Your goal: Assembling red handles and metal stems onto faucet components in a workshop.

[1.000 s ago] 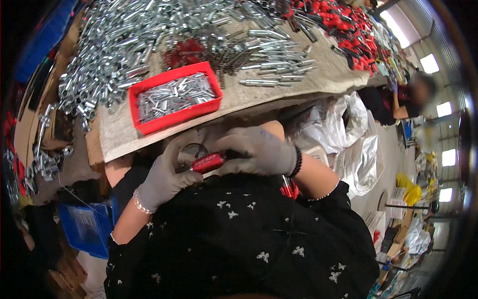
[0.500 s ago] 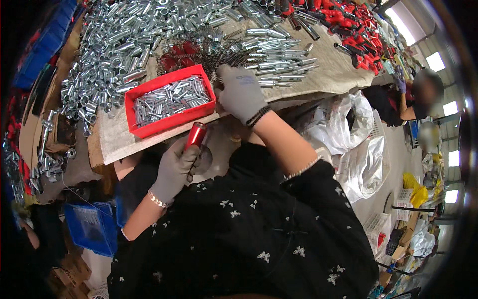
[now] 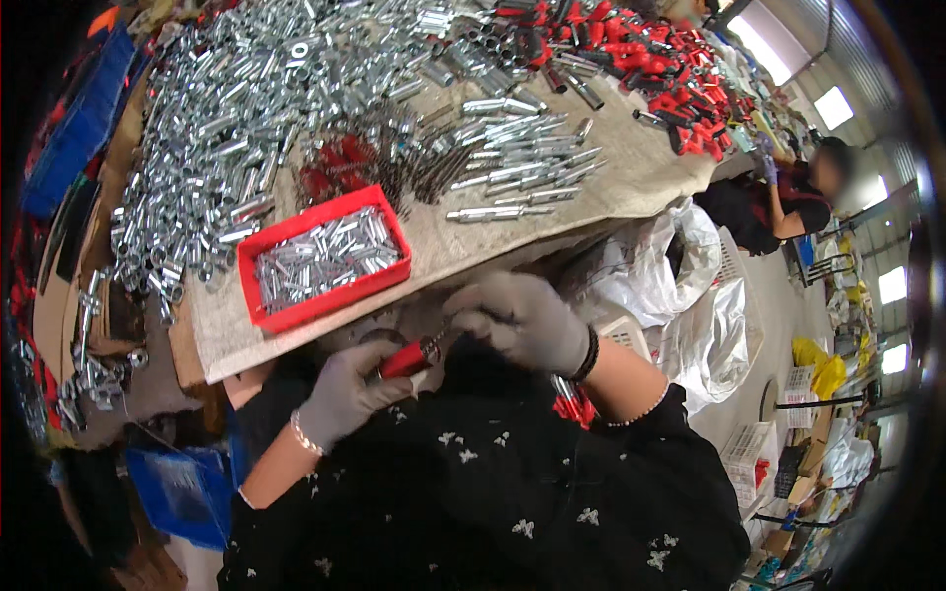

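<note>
Over my lap, my left hand (image 3: 345, 392), in a grey glove, is wrapped round a red metal tube (image 3: 402, 361) that tilts up to the right. At its open end shows a thin, dark coil spring (image 3: 434, 345). My right hand (image 3: 522, 317), gloved too and smeared by motion, is closed, its fingertips at the spring's outer end. A red box (image 3: 330, 307) of small silver pins (image 3: 325, 258) stands at the table's near edge, just beyond my left hand. Behind it lie a heap of dark springs (image 3: 399, 148) and several silver pointed rods (image 3: 537, 172).
Silver tube parts (image 3: 232, 128) are heaped at the table's far left, red and black parts (image 3: 641, 59) at the far right. White sacks (image 3: 660, 266) stand right of the table. Blue bins (image 3: 182, 492) are at lower left. Another person (image 3: 764, 202) works at far right.
My right hand has moved from the spring heap toward me, to the red tube's mouth, bringing a spring. The red tube has tipped to the right in my left hand.
</note>
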A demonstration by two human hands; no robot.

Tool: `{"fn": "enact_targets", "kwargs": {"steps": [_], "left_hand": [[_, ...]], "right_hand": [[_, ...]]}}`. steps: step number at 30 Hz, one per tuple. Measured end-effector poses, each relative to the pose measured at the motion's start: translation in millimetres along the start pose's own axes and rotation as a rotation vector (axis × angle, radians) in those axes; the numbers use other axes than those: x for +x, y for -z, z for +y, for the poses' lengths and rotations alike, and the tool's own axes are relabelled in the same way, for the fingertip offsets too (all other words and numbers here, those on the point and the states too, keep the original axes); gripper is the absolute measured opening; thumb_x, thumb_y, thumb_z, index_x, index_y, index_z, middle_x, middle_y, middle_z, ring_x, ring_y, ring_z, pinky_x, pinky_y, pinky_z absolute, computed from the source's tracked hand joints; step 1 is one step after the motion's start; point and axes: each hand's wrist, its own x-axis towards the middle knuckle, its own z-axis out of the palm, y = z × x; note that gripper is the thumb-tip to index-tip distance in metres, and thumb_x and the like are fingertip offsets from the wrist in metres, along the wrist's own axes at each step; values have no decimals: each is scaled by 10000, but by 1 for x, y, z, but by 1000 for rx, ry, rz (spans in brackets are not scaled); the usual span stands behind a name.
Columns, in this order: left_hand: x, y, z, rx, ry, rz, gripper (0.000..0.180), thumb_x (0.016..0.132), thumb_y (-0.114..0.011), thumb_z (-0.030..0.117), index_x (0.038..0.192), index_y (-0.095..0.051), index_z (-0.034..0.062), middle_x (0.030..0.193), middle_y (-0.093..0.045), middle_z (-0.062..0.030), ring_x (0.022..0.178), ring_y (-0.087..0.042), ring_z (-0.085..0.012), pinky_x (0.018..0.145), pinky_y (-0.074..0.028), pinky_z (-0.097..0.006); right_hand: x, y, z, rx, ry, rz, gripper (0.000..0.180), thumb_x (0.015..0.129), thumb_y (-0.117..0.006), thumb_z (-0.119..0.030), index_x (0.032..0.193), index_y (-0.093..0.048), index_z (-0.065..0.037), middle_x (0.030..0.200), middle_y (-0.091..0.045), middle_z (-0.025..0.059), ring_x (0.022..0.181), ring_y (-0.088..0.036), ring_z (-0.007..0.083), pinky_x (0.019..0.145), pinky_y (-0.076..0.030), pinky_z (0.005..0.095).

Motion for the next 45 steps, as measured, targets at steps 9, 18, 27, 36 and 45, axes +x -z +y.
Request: {"fn": "enact_targets", "kwargs": {"steps": [9, 18, 27, 36, 45], "left_hand": [[10, 20, 3, 146, -11, -77, 524, 809, -797, 371, 1156, -659, 4, 934, -697, -155, 815, -673, -242, 767, -527, -340], [-12, 57, 17, -23, 129, 160, 343, 741, -768, 51, 1075, -699, 16, 969, -717, -103, 923, -672, -189, 867, -508, -324], [-23, 77, -11, 18, 225, 105, 351, 777, -760, 76, 1119, -692, 33, 1017, -718, -103, 971, -668, -182, 857, -512, -321], [-29, 52, -2, 175, 77, 313, 325, 850, -755, 151, 1107, -645, -14, 797, -639, -111, 670, -607, -155, 644, -503, -310], [-75, 44, 6, 152, 198, 196, 514, 805, -779, 369, 1132, -648, -5, 904, -677, -113, 827, -632, -165, 767, -502, -317]], "right_hand": [[22, 1, 18, 167, 282, -271, 374, 888, -707, -198, 1222, -617, -56, 1047, -657, 165, 968, -647, 327, 774, -525, 424], [266, 202, 290, -749, -593, 776, 533, 879, -654, -466, 1219, -622, -56, 1159, -666, 245, 1150, -623, 366, 972, -489, 449], [274, 240, 367, -778, -938, 122, 597, 797, -679, -437, 1114, -660, 68, 1157, -664, 283, 1090, -657, 383, 939, -515, 409], [81, 90, 41, 609, -361, 219, 436, 849, -652, -145, 1256, -566, -16, 969, -659, 69, 823, -633, 170, 731, -521, 309], [51, 9, -40, 82, -214, -384, 464, 811, -780, -243, 1188, -614, -29, 981, -675, 123, 882, -659, 203, 812, -510, 337]]}}
